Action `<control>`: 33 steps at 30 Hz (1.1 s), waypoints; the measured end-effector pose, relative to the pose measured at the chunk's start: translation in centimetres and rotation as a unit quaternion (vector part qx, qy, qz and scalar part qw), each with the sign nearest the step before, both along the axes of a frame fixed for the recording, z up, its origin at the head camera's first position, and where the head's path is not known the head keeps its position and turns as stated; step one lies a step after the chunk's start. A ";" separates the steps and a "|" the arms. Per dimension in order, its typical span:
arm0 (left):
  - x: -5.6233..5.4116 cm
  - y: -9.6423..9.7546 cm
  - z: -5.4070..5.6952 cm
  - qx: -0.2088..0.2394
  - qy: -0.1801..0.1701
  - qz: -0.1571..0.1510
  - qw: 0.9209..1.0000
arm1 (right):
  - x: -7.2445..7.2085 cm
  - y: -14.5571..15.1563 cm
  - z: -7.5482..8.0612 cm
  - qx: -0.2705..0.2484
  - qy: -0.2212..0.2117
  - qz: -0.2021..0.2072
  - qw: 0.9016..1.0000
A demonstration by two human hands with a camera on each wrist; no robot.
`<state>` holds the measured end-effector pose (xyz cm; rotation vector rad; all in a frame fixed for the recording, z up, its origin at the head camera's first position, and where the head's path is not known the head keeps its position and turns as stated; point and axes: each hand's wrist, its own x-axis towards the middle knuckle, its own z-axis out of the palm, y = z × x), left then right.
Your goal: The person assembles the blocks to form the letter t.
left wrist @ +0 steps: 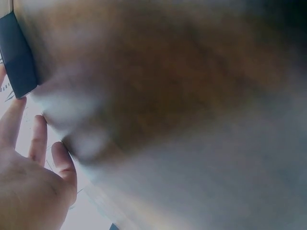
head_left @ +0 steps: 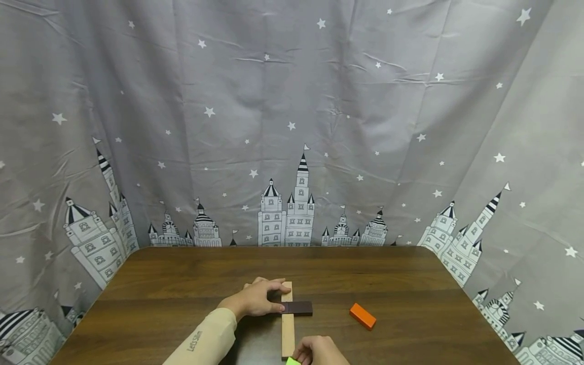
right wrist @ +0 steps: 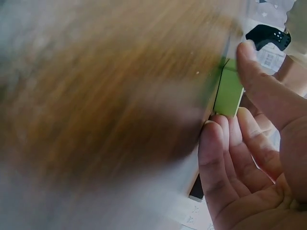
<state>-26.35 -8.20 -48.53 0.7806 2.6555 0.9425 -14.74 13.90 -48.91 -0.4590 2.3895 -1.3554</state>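
Note:
My left hand (head_left: 257, 300) reaches to a dark brown block (head_left: 300, 308), its thumb at the block's left end and its index finger over a pale wooden block (head_left: 287, 296) behind. In the left wrist view that hand's fingers (left wrist: 38, 139) are spread, one fingertip right at the end of a dark block (left wrist: 18, 55). Another pale block (head_left: 288, 334) runs from the dark one toward me. At its near end, my right hand (head_left: 321, 351) pinches a green block (head_left: 293, 361). The right wrist view has this green block (right wrist: 229, 91) between thumb and fingertips.
An orange block (head_left: 363, 316) lies by itself on the brown wooden table (head_left: 182, 279), to the right of the other blocks. Behind the table hangs a grey curtain (head_left: 292, 91) with stars and castles. In the right wrist view a dark block end (right wrist: 196, 189) shows below the fingers.

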 end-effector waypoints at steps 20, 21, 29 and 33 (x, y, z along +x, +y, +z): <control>0.0 -0.1 0.0 0.009 -0.005 0.003 1.000 | -1.9 8.9 2.1 0.184 0.225 -0.276 0.916; 0.0 -0.1 -0.1 0.006 -0.001 0.001 1.000 | -2.1 9.4 2.1 0.195 0.219 -0.282 0.913; 0.0 -0.2 -0.4 0.001 0.010 0.000 1.000 | -3.0 11.9 1.3 0.163 0.166 -0.283 0.930; -0.2 -0.1 -0.5 0.000 0.010 -0.002 1.000 | -3.3 12.3 0.9 0.130 0.133 -0.284 0.941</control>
